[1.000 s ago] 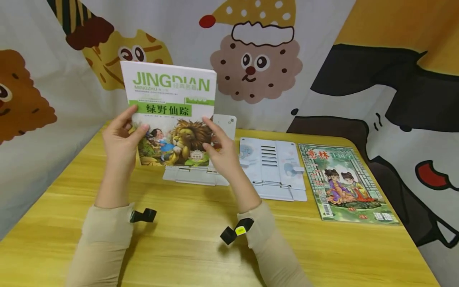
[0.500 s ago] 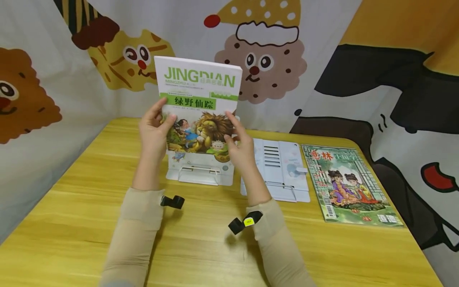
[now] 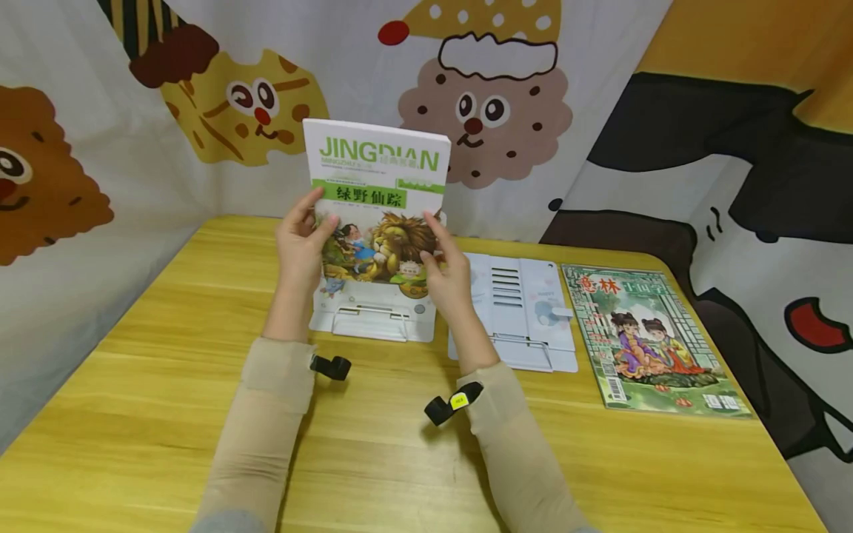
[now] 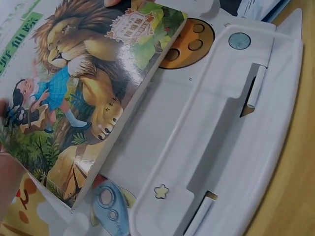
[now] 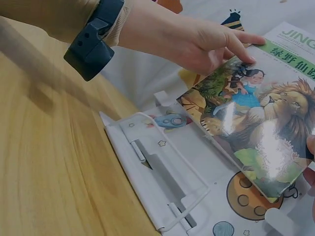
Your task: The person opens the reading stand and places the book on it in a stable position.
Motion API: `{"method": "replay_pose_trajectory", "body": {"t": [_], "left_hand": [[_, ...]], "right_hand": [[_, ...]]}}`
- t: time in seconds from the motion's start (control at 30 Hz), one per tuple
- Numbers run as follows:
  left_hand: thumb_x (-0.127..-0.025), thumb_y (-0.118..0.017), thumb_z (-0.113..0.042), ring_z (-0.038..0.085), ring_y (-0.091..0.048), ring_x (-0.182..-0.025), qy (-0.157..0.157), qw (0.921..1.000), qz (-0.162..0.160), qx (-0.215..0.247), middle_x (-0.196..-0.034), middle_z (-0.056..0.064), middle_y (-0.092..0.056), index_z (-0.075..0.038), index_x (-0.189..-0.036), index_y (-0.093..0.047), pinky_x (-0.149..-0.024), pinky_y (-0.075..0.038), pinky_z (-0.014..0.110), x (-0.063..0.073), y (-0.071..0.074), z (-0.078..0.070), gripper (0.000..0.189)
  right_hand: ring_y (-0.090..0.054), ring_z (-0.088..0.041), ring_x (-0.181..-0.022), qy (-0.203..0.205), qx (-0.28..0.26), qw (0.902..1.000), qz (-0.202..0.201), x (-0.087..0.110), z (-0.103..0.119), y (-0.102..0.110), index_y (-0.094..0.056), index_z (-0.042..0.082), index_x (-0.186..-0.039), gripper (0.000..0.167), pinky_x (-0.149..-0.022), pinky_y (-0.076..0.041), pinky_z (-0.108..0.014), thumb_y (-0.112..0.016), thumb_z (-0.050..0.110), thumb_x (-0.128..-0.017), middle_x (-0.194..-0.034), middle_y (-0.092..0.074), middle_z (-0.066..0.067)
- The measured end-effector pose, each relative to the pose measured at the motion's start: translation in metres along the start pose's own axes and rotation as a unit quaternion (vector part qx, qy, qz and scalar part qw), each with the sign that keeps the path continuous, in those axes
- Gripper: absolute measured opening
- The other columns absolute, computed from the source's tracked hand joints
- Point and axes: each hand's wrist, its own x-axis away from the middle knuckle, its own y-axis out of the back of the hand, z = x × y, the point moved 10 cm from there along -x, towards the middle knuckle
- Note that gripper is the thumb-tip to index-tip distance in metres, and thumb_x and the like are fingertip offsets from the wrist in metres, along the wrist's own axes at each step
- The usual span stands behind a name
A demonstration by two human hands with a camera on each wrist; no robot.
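While your left hand (image 3: 300,240) and right hand (image 3: 450,280) grip the JINGDIAN paperback (image 3: 376,196), shifted rightward, it now aligns with the white bookstand (image 3: 373,297), far edge of desk (image 3: 380,451).

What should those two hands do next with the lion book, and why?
Probably lower the book onto the white stand behind it, inside the wire bar: left hand and right hand grip the book, which hangs above the bar, not yet seated.

White glare on the book (image 5: 261,118)
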Motion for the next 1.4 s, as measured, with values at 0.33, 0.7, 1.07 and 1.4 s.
{"method": "replay_pose_trajectory", "body": {"t": [0.33, 0.7, 1.07, 1.4], "left_hand": [[-0.082, -0.061, 0.018, 0.022, -0.06, -0.094, 0.003, 0.9999, 0.005, -0.014, -0.111, 0.008, -0.062, -0.016, -0.114, -0.071, -0.08, -0.053, 0.028, -0.001, 0.004, 0.008, 0.047], [-0.081, -0.064, 0.016, 0.015, -0.054, -0.09, -0.021, 0.9982, 0.019, -0.053, -0.103, 0.004, -0.055, -0.014, -0.115, -0.071, -0.079, -0.05, 0.023, -0.002, 0.0, 0.006, 0.045], [-0.081, -0.064, 0.016, 0.017, -0.057, -0.092, -0.016, 0.9973, 0.03, -0.065, -0.113, 0.004, -0.056, -0.013, -0.116, -0.07, -0.078, -0.051, 0.024, 0.002, -0.003, 0.012, 0.046], [-0.08, -0.064, 0.017, 0.012, -0.049, -0.08, -0.008, 0.9945, 0.022, -0.102, -0.102, 0.001, -0.058, -0.011, -0.117, -0.069, -0.071, -0.046, 0.02, 0.006, 0.007, 0.02, 0.047]], "right_hand": [[-0.052, -0.021, -0.1, -0.004, 0.018, 0.9997, 0.013, 0.003, -0.006, -0.002, -0.044, 0.027, -0.145, 0.065, -0.071, -0.047, -0.033, -0.056, -0.008, -0.092, -0.145, -0.043, 0.01], [-0.053, -0.021, -0.088, -0.025, 0.028, 0.9992, 0.012, 0.004, -0.017, 0.001, -0.045, 0.028, -0.144, 0.065, -0.058, -0.044, -0.029, -0.06, -0.005, -0.09, -0.141, -0.048, 0.006], [-0.056, -0.025, -0.107, -0.034, 0.019, 0.9991, 0.016, 0.006, -0.025, 0.006, -0.047, 0.026, -0.143, 0.065, -0.066, -0.051, -0.034, -0.06, -0.008, -0.089, -0.142, -0.047, 0.008], [-0.053, -0.015, -0.112, -0.038, 0.042, 0.9975, 0.041, 0.011, -0.031, -0.001, -0.043, 0.031, -0.145, 0.07, -0.054, -0.046, -0.025, -0.061, -0.007, -0.089, -0.145, -0.042, 0.011]]}}
